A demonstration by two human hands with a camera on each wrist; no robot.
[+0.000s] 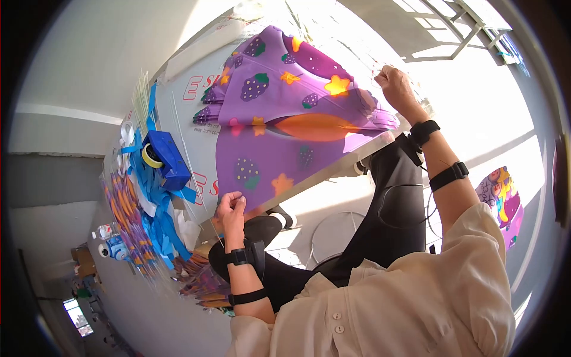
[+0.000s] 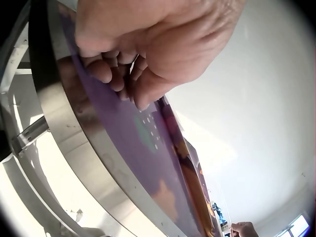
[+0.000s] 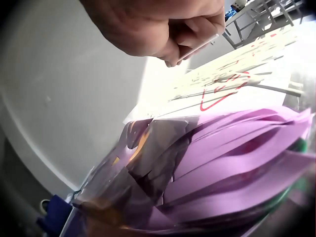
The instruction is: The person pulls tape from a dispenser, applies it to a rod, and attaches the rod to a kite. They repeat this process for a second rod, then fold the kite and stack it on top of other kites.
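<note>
A fan-shaped stack of purple printed sheets (image 1: pixel 256 89) lies on the table, one thin sheet (image 1: pixel 232 172) spread out toward the body. My left hand (image 1: pixel 232 208) is at that sheet's near left corner. Its loosely bent fingertips (image 2: pixel 140 101) rest at the glossy surface in the left wrist view. Beyond the stack's narrow, gathered right end, my right hand (image 1: pixel 395 89) is raised with curled fingers. In the right wrist view it pinches a thin white stick (image 3: pixel 200 48) above the pleated purple edges (image 3: pixel 222 173).
A blue tape dispenser (image 1: pixel 166 160) stands at the left among blue strips (image 1: pixel 157 229). Thin pale sticks (image 3: pixel 217 91) lie at the table's far side. The metal table edge (image 2: pixel 74 138) runs close below the left hand. Another printed piece (image 1: pixel 502 202) lies on the floor at right.
</note>
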